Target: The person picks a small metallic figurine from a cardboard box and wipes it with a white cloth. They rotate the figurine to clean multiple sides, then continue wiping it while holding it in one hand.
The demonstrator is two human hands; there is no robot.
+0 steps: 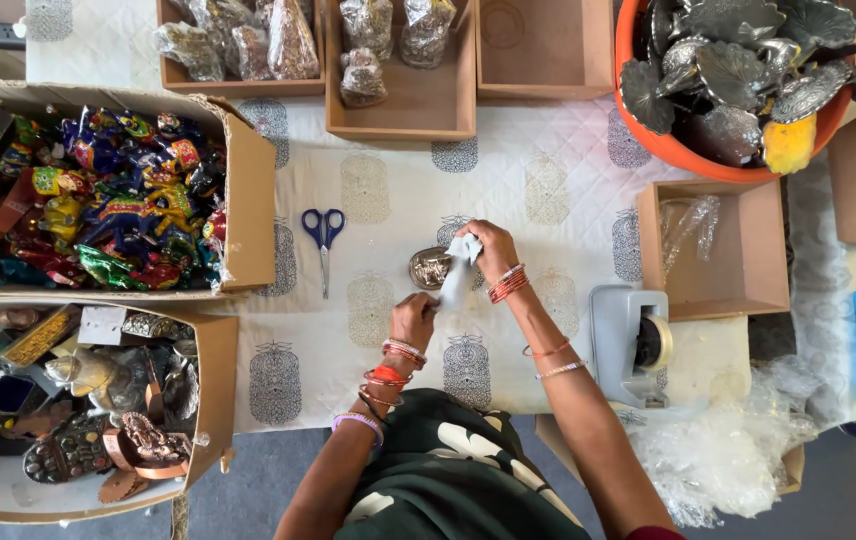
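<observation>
The white cloth (pixel 459 270) lay pinched between both hands over the middle of the quilted table (pixel 568 180), its long axis running from the near left up to the far right. The left hand (pixel 414 318) closed its fingers on the cloth's near end, and the right hand (pixel 488 249) gripped the far end, just above it. Touching the cloth on its left side sat a small shiny metal piece (pixel 430 267), partly covered by the cloth, so its shape could not be told fully.

Near the person's right arm stood a grey tape dispenser (pixel 631 343), close to the near table edge, with crumpled clear plastic (pixel 728 455) beyond that edge. On the left, two open cardboard boxes crowded the table: the nearer box (pixel 210 400) held metal figures, the farther box (pixel 248 215) bright foil-wrapped pieces. Blue-handled scissors (pixel 323 240) lay between that box and the hands, blades pointing near. Bare cloth-covered table remained left of and beyond the hands. Farther off stood wooden trays (pixel 448 110) and, at far right, an orange tub (pixel 668 150) of metal leaves.
</observation>
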